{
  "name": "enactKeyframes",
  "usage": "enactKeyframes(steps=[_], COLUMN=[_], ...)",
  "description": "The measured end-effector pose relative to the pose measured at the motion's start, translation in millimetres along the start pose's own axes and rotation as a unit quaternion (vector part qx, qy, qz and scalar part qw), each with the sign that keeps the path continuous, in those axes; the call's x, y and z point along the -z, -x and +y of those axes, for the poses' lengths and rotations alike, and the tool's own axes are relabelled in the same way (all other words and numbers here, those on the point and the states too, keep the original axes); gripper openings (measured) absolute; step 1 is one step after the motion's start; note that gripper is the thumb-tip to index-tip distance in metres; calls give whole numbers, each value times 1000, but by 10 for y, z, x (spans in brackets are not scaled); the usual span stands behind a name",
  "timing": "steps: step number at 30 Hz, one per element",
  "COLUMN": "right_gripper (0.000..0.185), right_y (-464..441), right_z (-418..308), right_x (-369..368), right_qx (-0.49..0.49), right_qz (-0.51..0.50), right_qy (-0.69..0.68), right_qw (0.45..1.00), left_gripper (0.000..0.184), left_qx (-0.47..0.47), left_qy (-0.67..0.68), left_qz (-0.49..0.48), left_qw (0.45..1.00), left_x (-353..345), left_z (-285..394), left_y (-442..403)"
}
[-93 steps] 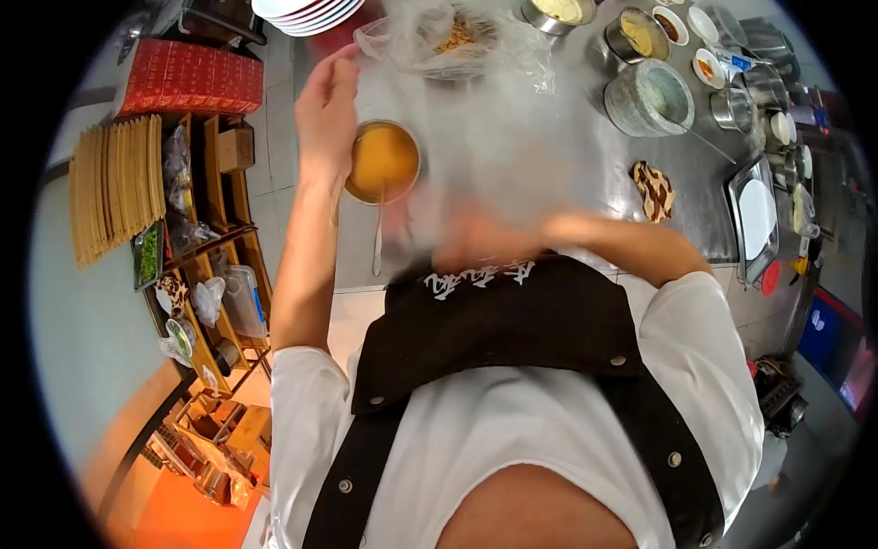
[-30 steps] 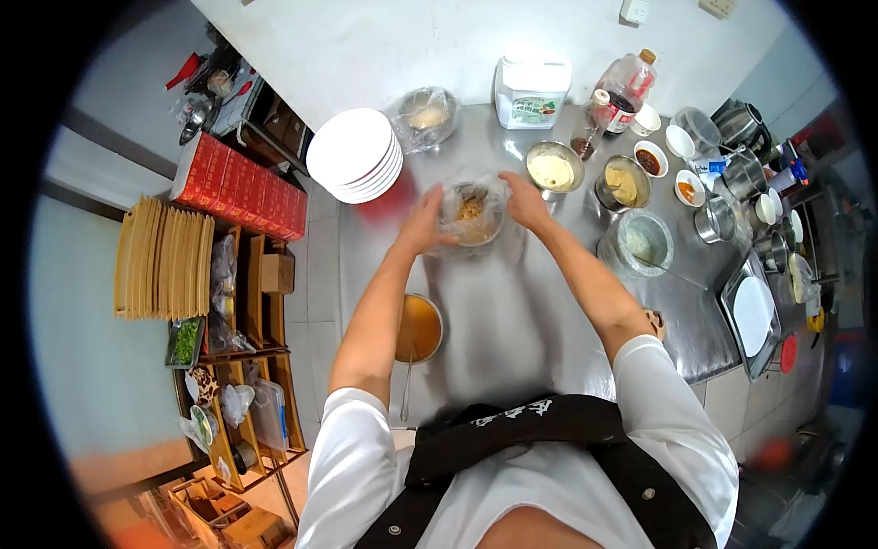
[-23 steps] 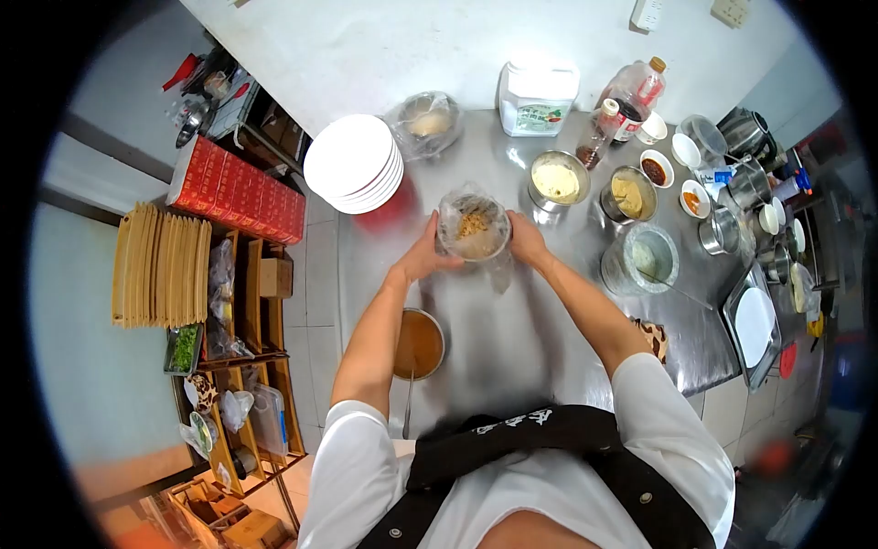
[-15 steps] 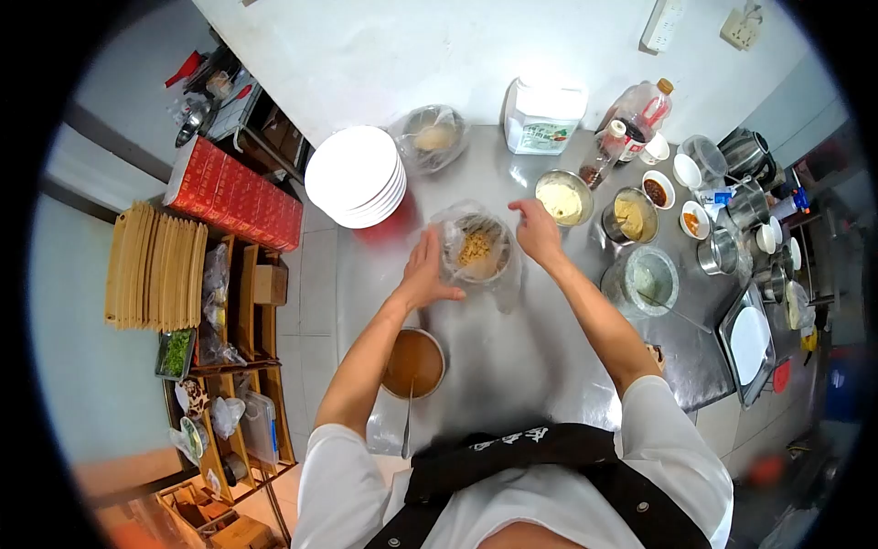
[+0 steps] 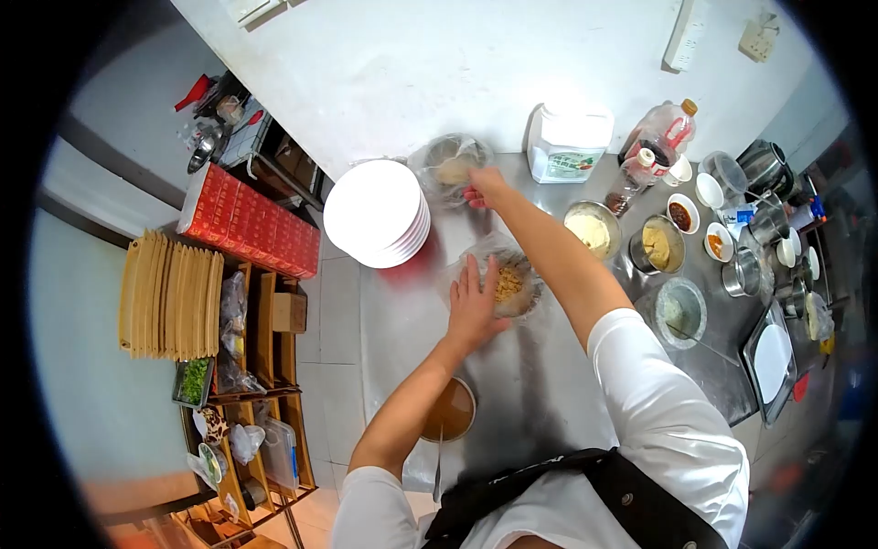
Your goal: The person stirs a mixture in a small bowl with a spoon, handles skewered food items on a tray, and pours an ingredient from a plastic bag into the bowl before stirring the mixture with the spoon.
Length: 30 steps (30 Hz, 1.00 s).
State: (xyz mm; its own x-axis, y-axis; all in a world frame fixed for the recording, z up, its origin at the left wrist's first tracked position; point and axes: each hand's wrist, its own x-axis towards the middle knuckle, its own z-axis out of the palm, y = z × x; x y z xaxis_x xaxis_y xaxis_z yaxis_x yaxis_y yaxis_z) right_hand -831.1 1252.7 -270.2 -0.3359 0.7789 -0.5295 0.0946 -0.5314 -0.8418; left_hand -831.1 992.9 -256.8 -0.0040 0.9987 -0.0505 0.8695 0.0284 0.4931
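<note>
My left hand [image 5: 474, 306] lies with fingers spread over the near left side of a bowl lined with a clear plastic bag [image 5: 498, 249]. Yellowish-brown crumbly food [image 5: 508, 285] shows inside it, beside my fingers. My right arm stretches past this bowl to the back of the table. There my right hand [image 5: 487, 188] has its fingers curled at the right edge of a second clear plastic bag [image 5: 430, 151], which covers a bowl of pale food [image 5: 454, 170]. The fingertips are partly hidden, but they appear to pinch the bag.
A stack of white bowls [image 5: 373, 212] stands at the left. A pot of brown sauce [image 5: 457, 407] with a spoon is near my left forearm. At the right are a white jug [image 5: 569, 146], bottles, pots [image 5: 657, 245], a stone-coloured mortar [image 5: 679, 313] and a tray [image 5: 757, 375].
My right hand has moved from beside the near bowl up and left to the bagged bowl at the back. My left hand has shifted onto the near bowl. The camera view has also shifted.
</note>
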Motion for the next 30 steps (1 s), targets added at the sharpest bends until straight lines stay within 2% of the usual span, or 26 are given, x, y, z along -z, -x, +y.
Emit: enactKeyframes(steps=[4, 8, 10, 16, 17, 20, 21, 23, 24, 25, 26, 27, 30], right_gripper=[16, 11, 10, 16, 7, 10, 12, 17, 20, 23, 27, 28, 29], right_y=[-127, -234, -4, 885, 1154, 1780, 1991, 2371, 2500, 2630, 2760, 2917, 2958], right_z=[72, 91, -89, -431, -441, -296, -232, -61, 42, 154, 254, 315, 782], right_x=[-127, 75, 193, 656, 715, 1072, 1183, 1388, 1494, 1591, 1649, 1665, 1867], right_qx=[45, 80, 128, 221, 217, 214, 207, 187, 176, 164, 153, 136, 135], right_qz=[77, 88, 87, 74, 82, 44, 31, 7, 3, -3, -10, -13, -15], right_qy=[-15, 23, -2, 101, 92, 113, 122, 137, 160, 183, 206, 211, 268], right_qw=[996, 993, 988, 967, 968, 969, 970, 973, 971, 969, 966, 968, 954], left_gripper=[115, 116, 117, 114, 106, 97, 83, 80, 79, 74, 70, 65, 64], left_qx=[15, 46, 58, 100, 96, 10, -10, 36, 64, 103, 142, 180, 248], left_qy=[-20, -24, -17, -4, -5, 2, -14, 169, 259, 414, 556, 681, 713], left_qz=[12, 22, 19, 74, 79, 93, 93, 77, 67, 77, 90, 103, -52], left_qw=[1000, 998, 998, 992, 992, 996, 995, 982, 961, 901, 814, 702, 654], left_x=[30, -56, -32, 12, 54, 18, 138, 130, 86, 142, 218, 310, 395], left_z=[31, -30, -48, -77, -79, -236, -184, -396, -432, -293, -161, -14, 225], left_y=[-56, -156, -239, -505, -492, -371, -237, -90, -13, 97, 207, 316, 613])
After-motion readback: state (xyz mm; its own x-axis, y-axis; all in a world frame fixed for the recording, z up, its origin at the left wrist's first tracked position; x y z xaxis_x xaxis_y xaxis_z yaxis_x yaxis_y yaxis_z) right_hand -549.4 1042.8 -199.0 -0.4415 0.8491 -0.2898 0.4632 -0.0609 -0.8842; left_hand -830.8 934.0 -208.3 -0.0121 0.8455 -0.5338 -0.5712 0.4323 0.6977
